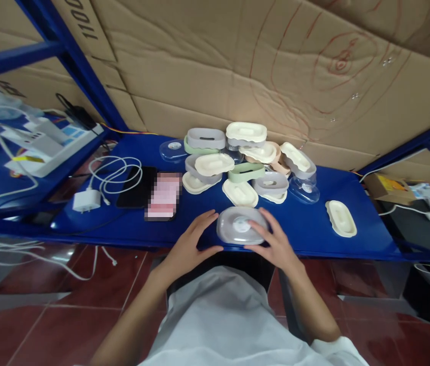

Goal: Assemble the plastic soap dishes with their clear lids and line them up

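Observation:
An oval box with a clear lid and a round white sticker [238, 231] lies at the front edge of the blue table, between my hands. My left hand [194, 239] is beside its left end, thumb and fingers apart, holding nothing. My right hand [276, 239] spans the box's right end, one finger across the lid near the sticker, the thumb at the near edge. Just behind stand several wavy-edged oval pieces: a cream tray [240, 193], a green ring [246, 172], a grey ring [271, 184] and another cream tray [214, 164].
Left on the blue table [299, 229] are a phone with a blurred screen [163, 196], a black device [136, 188] and a white charger [86, 200] with coiled cable. A lone cream tray [341, 218] lies right. Cardboard [200, 66] walls the back; blue frame posts flank it.

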`<state>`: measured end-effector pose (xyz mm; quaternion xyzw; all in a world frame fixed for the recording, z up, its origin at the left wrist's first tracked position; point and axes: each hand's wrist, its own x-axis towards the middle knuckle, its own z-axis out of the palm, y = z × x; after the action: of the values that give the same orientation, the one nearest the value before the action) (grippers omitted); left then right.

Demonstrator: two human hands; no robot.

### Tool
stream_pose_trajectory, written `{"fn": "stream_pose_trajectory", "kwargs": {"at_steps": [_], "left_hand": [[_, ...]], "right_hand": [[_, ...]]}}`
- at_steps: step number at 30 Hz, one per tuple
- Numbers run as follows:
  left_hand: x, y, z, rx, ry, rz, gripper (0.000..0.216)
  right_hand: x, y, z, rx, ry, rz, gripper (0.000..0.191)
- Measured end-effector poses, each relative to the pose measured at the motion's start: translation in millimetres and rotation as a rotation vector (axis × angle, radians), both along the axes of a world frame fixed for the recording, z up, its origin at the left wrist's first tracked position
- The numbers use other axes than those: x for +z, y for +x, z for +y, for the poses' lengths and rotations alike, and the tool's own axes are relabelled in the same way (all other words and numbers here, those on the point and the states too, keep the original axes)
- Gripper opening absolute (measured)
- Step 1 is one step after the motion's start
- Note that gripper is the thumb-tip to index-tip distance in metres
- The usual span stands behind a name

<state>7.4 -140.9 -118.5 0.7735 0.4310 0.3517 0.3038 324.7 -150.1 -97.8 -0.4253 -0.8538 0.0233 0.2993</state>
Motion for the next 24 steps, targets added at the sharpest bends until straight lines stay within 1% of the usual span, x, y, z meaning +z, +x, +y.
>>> {"fn": "stream_pose_trajectory", "kwargs": {"at_steps": [2, 3, 4, 6, 7, 8, 9, 10, 11, 13, 15, 17, 19, 21, 22, 24], "left_hand": [[1.0, -0.1, -0.3, 0.009, -0.003, -0.032, 0.071], [1.6, 0.2, -0.1, 0.012, 0.001, -0.043, 0.066], [2.2, 0.8, 0.2, 0.014, 0.008, -0.046, 0.06], [3.4, 2.6, 1.0, 0.024, 0.022, -0.034, 0.048], [3.8, 3.8, 1.3, 0.03, 0.03, -0.025, 0.042], [4.1, 4.9, 1.6, 0.037, 0.039, -0.019, 0.037], [4.3, 5.9, 1.8, 0.04, 0.046, -0.015, 0.033], [4.4, 6.9, 1.8, 0.043, 0.053, -0.016, 0.03], [4.4, 7.6, 1.8, 0.045, 0.06, -0.018, 0.028], [4.2, 8.7, 1.6, 0.052, 0.067, -0.02, 0.026], [3.7, 9.2, 1.1, 0.06, 0.07, -0.014, 0.025], [3.1, 9.1, 0.4, 0.069, 0.074, -0.002, 0.024], [3.0, 8.8, 0.2, 0.076, 0.078, 0.017, 0.024], [4.9, 9.7, 1.9, 0.07, 0.089, 0.046, 0.024], [6.7, 11.2, 4.1, 0.059, 0.101, 0.066, 0.025], [11.8, 17.6, 11.8, 0.027, 0.143, 0.127, 0.03]], "right_hand": [[11.6, 40.7, 3.1, -0.191, 0.157, 0.038, 0.072], [18.9, 67.9, 8.2, -0.334, 0.233, 0.056, 0.073], [26.4, 98.1, 16.2, -0.49, 0.278, 0.065, 0.075], [39.3, 160.8, 39.5, -0.792, 0.291, 0.072, 0.084], [43.7, 189.6, 53.5, -0.941, 0.272, 0.088, 0.09], [46.3, 214.7, 68.1, -1.073, 0.199, 0.099, 0.095], [47.3, 234.9, 82.5, -1.142, 0.087, 0.082, 0.096], [46.8, 249.9, 95.9, -1.171, 0.028, 0.076, 0.094], [45.3, 259.8, 108.0, -1.179, -0.032, 0.065, 0.091], [40.6, 267.1, 127.1, -1.156, -0.089, 0.048, 0.085], [36.5, 262.8, 138.9, -1.134, -0.121, 0.036, 0.081], [34.4, 250.6, 143.0, -1.12, -0.121, 0.024, 0.078], [34.1, 229.8, 139.1, -1.079, -0.057, -0.003, 0.07], [34.0, 198.9, 128.8, -0.982, 0.032, -0.032, 0.053], [33.4, 180.1, 122.5, -0.899, 0.062, -0.045, 0.046], [30.6, 139.5, 110.9, -0.643, 0.079, -0.086, 0.041]]}}
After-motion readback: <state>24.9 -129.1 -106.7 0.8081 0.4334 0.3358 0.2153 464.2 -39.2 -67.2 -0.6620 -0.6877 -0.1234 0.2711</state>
